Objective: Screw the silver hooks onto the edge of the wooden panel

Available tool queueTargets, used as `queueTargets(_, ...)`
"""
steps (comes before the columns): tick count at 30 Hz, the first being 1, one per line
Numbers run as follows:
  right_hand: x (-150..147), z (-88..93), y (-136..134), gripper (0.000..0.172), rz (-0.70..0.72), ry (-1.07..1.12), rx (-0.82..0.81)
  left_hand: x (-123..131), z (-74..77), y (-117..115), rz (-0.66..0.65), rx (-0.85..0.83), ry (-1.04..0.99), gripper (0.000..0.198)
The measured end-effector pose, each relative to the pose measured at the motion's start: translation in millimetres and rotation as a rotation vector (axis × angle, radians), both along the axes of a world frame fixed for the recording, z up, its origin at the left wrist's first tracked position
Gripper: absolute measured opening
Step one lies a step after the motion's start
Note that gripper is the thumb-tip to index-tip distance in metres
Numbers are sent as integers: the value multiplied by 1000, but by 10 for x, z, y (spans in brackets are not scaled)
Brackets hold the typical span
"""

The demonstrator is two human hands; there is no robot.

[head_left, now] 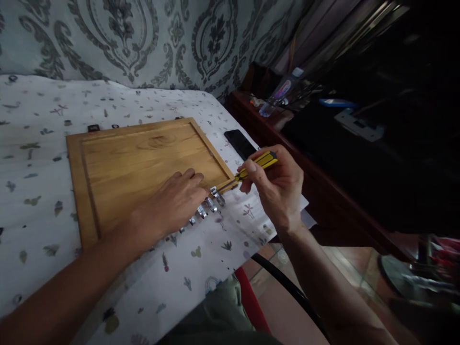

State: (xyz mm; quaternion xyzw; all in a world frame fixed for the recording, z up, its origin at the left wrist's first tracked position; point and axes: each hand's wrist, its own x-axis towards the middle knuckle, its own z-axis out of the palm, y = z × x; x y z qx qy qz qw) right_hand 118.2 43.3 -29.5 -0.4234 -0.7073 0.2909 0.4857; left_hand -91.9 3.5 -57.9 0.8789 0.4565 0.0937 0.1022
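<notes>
A wooden panel with a raised frame (122, 167) lies flat on a table covered by a white patterned cloth (36, 120). My left hand (172, 203) rests palm down on the panel's near right corner, fingers stretched out flat. Beside its fingertips, a row of shiny metal hooks (208, 206) runs along the panel's near edge. My right hand (276, 184) is closed round a yellow and black screwdriver (257, 165), whose tip points at the hook nearest the panel's corner.
A black phone (240, 143) lies on the cloth just beyond the panel's right side. A dark wooden shelf (287, 139) to the right carries a plastic bottle (280, 91) and clutter. A red chair edge (247, 297) and tiled floor show below.
</notes>
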Motion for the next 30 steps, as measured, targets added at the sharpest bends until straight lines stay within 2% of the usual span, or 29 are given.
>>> queueTargets(9,107,71,40,32,191,53,-119,5,6,2,-4,-19,12,23)
queueTargets(16,-45,85,41,44,122,83,-148,6,-2,5,-5,-10,22,23)
queueTargets(24,26,62,65,40,261,140,-222,11,-15,5,-1,11,-8,21)
queueTargets(27,31,25,57,35,210,164,-158,8,-29,7,-14,21,-2,22)
queueTargets(30,-3,8,48,38,152,188,-101,5,-34,19,-15,24,7,23)
